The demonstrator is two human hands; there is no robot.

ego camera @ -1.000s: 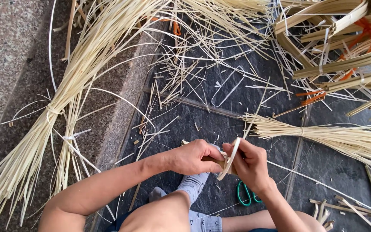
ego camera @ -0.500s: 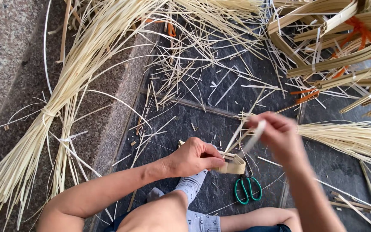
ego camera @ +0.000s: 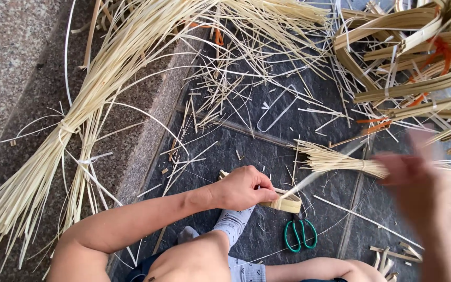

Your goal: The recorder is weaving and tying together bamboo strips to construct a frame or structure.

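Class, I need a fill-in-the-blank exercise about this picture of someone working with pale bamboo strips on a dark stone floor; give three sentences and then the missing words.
1. The left hand pinches a small coil of flat pale bamboo strip just above a grey patterned ____.
2. The pair of scissors lying on the dark stone floor has ____ handles.
3. The right hand looks ____ in the picture, so its grip cannot be made out.

Missing words: sock; green; blurred

A floor-level weaving workspace on dark stone paving (ego camera: pixel 267 156). Bundled pale cane strips (ego camera: pixel 53 156) lie everywhere. Trimmed offcuts (ego camera: pixel 225 99) litter the ground beside green scissors (ego camera: pixel 299 235).
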